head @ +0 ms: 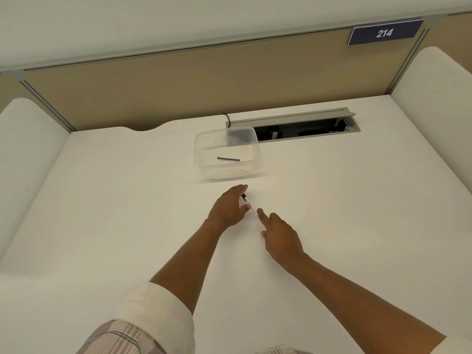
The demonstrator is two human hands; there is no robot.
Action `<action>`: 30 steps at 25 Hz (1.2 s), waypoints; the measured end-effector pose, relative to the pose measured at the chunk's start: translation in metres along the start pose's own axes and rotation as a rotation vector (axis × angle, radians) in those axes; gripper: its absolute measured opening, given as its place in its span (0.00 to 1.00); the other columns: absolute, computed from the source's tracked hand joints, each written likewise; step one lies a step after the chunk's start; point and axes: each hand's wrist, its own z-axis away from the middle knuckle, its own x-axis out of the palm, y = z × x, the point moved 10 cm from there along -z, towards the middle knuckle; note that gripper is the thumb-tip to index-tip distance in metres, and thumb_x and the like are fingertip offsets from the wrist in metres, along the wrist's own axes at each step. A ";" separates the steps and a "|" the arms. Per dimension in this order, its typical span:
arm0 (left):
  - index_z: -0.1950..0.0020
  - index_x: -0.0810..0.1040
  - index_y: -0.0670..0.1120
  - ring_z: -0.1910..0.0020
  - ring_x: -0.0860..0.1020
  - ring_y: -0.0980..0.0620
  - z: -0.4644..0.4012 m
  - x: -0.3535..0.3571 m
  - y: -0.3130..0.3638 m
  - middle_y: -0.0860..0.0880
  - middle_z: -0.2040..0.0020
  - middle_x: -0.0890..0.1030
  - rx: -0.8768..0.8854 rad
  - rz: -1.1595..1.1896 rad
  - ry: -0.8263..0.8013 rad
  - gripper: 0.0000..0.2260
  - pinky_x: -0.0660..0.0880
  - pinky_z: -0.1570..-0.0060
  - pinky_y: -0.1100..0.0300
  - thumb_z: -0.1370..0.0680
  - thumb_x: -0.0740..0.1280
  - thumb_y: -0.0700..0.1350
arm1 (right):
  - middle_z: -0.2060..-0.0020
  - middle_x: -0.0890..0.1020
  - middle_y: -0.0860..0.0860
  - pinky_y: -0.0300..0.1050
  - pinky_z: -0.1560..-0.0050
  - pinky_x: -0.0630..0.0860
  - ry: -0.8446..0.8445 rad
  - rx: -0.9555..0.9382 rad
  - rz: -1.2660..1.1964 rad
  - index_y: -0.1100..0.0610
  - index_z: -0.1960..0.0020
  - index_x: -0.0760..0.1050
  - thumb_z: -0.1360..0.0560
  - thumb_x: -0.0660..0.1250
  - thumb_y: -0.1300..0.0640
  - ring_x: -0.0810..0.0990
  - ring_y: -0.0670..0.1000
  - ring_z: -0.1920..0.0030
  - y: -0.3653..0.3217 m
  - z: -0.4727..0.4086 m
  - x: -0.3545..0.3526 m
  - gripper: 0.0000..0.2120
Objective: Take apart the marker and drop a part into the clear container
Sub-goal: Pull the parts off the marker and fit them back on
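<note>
A thin white marker (249,204) with a dark tip lies slanted on the white desk (332,200), just in front of the clear container (199,159). My left hand (228,208) reaches over its far end with nearly straight fingers, the thumb touching the barrel's side. The straight index finger of my right hand (279,236) touches the marker's near end; its other fingers are loosely curled. Inside the container lies a short dark rod-like part (228,159). The marker's far tip is partly hidden under my left fingers.
Behind the container an open cable tray (306,129) is set into the desk, with a black cable beside it. A tan partition (178,85) bearing a blue "214" sign (384,33) closes the back. White side panels flank the desk.
</note>
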 end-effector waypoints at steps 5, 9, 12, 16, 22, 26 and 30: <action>0.23 0.60 0.53 0.30 0.68 0.50 -0.008 0.015 -0.002 0.52 0.28 0.70 -0.017 0.038 -0.074 0.31 0.67 0.32 0.51 0.24 0.69 0.49 | 0.47 0.74 0.52 0.44 0.60 0.69 -0.022 0.004 0.034 0.51 0.21 0.51 0.19 0.58 0.54 0.77 0.53 0.53 0.004 0.002 0.013 0.30; 0.24 0.62 0.53 0.35 0.72 0.49 -0.014 0.023 0.004 0.51 0.33 0.74 0.006 0.067 -0.084 0.30 0.70 0.37 0.53 0.24 0.69 0.46 | 0.45 0.74 0.51 0.45 0.58 0.72 -0.033 -0.010 0.066 0.53 0.21 0.51 0.19 0.58 0.54 0.77 0.53 0.50 0.003 -0.002 0.023 0.30; 0.25 0.64 0.53 0.35 0.71 0.50 -0.017 0.023 0.005 0.52 0.34 0.74 0.006 0.089 -0.036 0.30 0.69 0.38 0.57 0.25 0.70 0.45 | 0.45 0.75 0.51 0.46 0.56 0.74 -0.038 0.009 0.025 0.54 0.21 0.52 0.20 0.58 0.53 0.77 0.53 0.50 0.004 -0.006 0.024 0.30; 0.25 0.63 0.50 0.29 0.64 0.49 -0.018 0.023 0.001 0.50 0.30 0.71 0.007 0.049 0.008 0.32 0.64 0.32 0.54 0.27 0.72 0.48 | 0.44 0.76 0.51 0.46 0.54 0.75 -0.022 0.012 0.015 0.55 0.21 0.53 0.20 0.59 0.52 0.77 0.53 0.48 0.004 -0.003 0.025 0.30; 0.25 0.64 0.52 0.30 0.64 0.49 -0.019 0.025 0.003 0.49 0.33 0.73 0.031 0.017 -0.003 0.33 0.63 0.34 0.55 0.28 0.73 0.50 | 0.40 0.76 0.52 0.47 0.49 0.76 -0.019 0.010 0.005 0.57 0.21 0.53 0.19 0.57 0.51 0.77 0.53 0.44 0.001 -0.001 0.026 0.29; 0.25 0.64 0.53 0.31 0.65 0.49 -0.018 0.027 0.002 0.49 0.34 0.73 0.042 0.006 -0.002 0.33 0.62 0.35 0.56 0.28 0.72 0.50 | 0.39 0.76 0.53 0.48 0.48 0.76 -0.020 0.004 -0.009 0.58 0.22 0.54 0.20 0.58 0.51 0.77 0.54 0.43 -0.001 -0.001 0.026 0.30; 0.25 0.62 0.53 0.30 0.65 0.49 -0.016 0.028 0.002 0.49 0.33 0.73 0.040 0.004 -0.003 0.33 0.64 0.34 0.55 0.27 0.71 0.50 | 0.39 0.76 0.53 0.47 0.47 0.76 -0.024 0.011 -0.020 0.58 0.22 0.55 0.20 0.58 0.49 0.78 0.54 0.42 0.000 0.000 0.026 0.29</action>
